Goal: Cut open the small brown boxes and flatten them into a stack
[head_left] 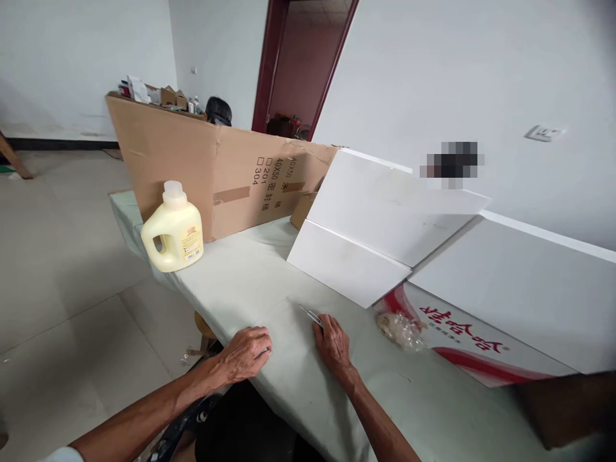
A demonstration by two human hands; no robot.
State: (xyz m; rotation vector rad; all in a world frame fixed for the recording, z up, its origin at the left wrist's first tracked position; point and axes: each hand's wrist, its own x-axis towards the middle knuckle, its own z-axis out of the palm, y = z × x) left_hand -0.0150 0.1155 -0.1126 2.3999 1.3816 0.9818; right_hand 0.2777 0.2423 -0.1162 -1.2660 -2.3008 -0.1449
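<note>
Left hand (248, 353) is curled up at the table edge, can't tell from this angle if anything's tucked inside. Right hand (333, 343) has a slim metal tool (310, 314) pinched in its fingers, tip pointing away over the green cloth (262, 292). I'd call this step just holding the tool ready; any next move calls for keeping that pinch and steering the tip clear of the cloth. Crumpled plastic bag (402, 330) sits off to the right, then a yellow jug (180, 237) with the big brown cardboard (178, 154) standing behind.
</note>
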